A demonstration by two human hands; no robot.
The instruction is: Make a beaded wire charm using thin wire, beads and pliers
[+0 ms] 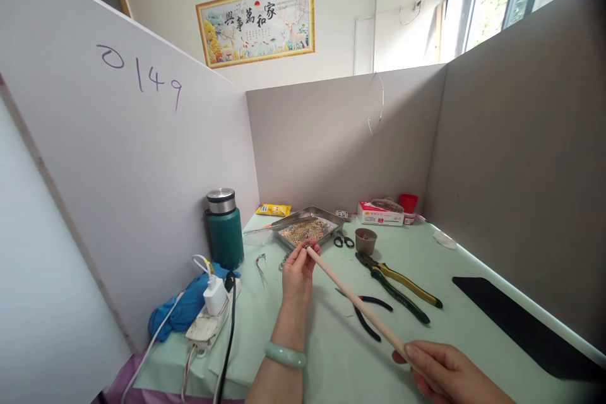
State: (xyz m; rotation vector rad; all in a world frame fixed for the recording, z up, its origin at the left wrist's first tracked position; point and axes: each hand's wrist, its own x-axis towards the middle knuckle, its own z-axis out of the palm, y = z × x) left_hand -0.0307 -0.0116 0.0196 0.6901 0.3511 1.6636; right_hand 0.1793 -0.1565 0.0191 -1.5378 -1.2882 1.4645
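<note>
A pale wooden stick (353,295) slants across the middle of the table. Its near end is gripped by my right hand (440,367), fingers closed round it. At the far end, the fingers of my left hand (298,268) are pinched together at the stick's tip; whether something small is also between them I cannot make out. Just beyond my left hand lies a metal tray (337,222) of gold-coloured small pieces. Under the stick are small black-handled pliers (367,323), partly covered by it. Larger pliers with green and yellow handles (400,284) lie to the right.
Black scissors (344,240) and a brown cup (366,241) stand near the tray. On the left are a green flask (225,233), bent wires (261,268) and a power strip (208,327) with cables. A black mat (525,325) lies right. Partitions (341,145) enclose the table.
</note>
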